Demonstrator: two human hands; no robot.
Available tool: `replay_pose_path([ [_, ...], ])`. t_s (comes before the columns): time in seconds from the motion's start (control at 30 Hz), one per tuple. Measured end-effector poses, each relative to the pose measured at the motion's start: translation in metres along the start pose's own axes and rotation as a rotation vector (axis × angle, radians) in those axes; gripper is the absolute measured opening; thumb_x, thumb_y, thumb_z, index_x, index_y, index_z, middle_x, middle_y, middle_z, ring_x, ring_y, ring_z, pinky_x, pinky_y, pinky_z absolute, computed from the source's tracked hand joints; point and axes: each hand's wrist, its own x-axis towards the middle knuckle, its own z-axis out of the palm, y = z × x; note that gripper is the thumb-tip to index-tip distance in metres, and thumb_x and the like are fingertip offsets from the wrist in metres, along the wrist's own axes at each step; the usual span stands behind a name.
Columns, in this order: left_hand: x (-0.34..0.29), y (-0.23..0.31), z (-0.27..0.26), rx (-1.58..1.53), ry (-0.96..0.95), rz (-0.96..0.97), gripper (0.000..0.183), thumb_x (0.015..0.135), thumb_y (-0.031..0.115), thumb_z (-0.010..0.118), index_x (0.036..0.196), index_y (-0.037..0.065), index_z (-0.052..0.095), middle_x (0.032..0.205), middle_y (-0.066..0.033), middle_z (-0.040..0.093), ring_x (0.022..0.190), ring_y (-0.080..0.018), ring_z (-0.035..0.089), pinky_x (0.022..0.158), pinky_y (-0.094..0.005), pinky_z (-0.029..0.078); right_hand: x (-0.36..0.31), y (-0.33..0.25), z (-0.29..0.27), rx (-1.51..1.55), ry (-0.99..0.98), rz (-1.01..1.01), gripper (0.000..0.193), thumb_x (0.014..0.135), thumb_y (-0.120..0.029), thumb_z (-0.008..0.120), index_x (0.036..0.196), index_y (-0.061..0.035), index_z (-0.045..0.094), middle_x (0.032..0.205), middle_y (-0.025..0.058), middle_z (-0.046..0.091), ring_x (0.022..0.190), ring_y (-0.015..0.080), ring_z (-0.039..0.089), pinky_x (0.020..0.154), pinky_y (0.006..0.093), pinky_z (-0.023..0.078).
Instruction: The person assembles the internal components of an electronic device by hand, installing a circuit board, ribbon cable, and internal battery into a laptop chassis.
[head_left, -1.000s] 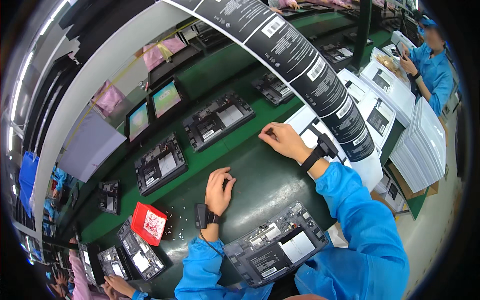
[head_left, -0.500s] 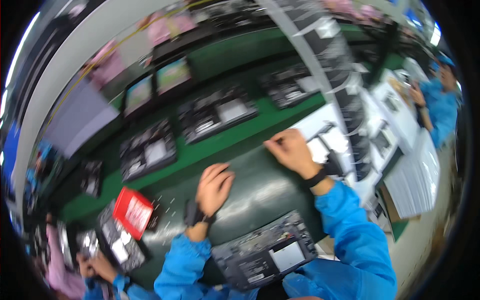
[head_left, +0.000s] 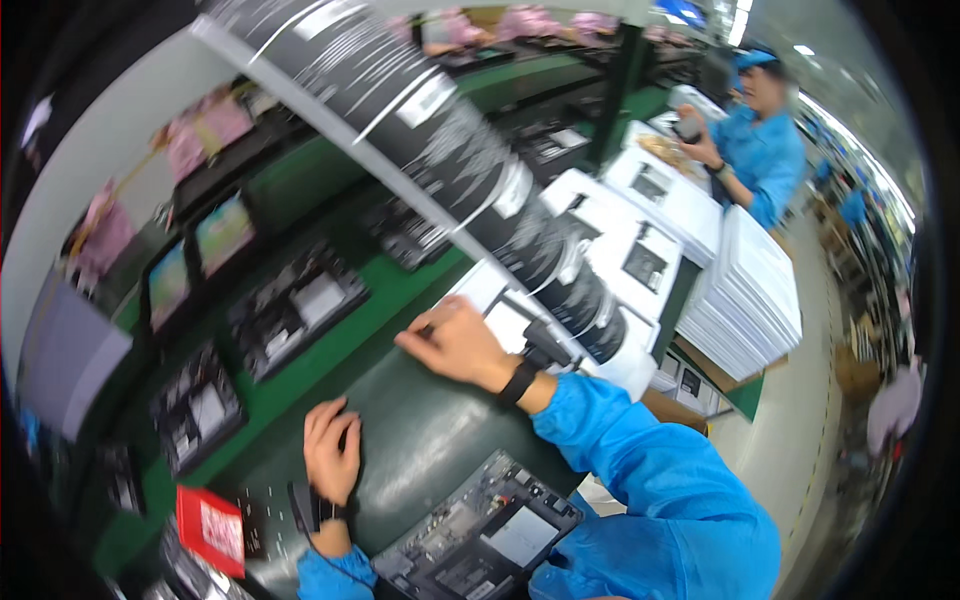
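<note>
On the dark green work mat (head_left: 415, 425) my left hand (head_left: 332, 452) rests with nothing in it, its fingers slightly apart and curved. A black strap with a cord goes round that wrist. Farther forward and to the right, the fingers of my right hand (head_left: 458, 340) pinch together over a small dark thing, too blurred to name; a black band circles this wrist. Close to my body lies an opened flat electronic device (head_left: 455, 540), its circuit board and a black battery with a pale label showing. Neither hand touches it.
Several similar opened devices (head_left: 300, 310) line a green conveyor beyond the mat. A black wrapped post (head_left: 470, 170) slants across the view. White boxes (head_left: 740, 305) are stacked at right, near a co-worker in blue (head_left: 755, 150). A red box (head_left: 212, 530) sits at lower left.
The view has swung to the right, so the bench and devices appear farther left and the co-worker nearer the middle. Both hands keep much the same pose.
</note>
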Motion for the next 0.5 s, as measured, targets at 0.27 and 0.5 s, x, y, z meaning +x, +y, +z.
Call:
replay_pose_path([
  [0.27,0.003,0.009,0.0,0.038,-0.031,-0.018,0.01,0.086,-0.001,0.07,0.096,-0.001,0.073,0.119,-0.0165,0.07,0.113,-0.036,0.063,0.097,-0.044,0.051,-0.006,0.008,0.0,-0.068,-0.131,-0.081,0.033,0.097,-0.037,0.066,0.085,-0.0079,0.074,0.075,0.0071,0.071,0.079,0.0265,0.068,0.104,0.0435,0.043],
  [0.5,0.003,0.005,-0.003,0.007,-0.047,-0.074,0.011,0.086,-0.001,0.069,0.096,-0.002,0.073,0.12,-0.0168,0.069,0.116,-0.037,0.061,0.1,-0.0447,0.049,-0.004,0.009,0.004,-0.144,-0.187,-0.057,0.03,0.098,-0.038,0.067,0.089,-0.0102,0.074,0.076,0.0051,0.072,0.08,0.024,0.069,0.11,0.0456,0.04],
])
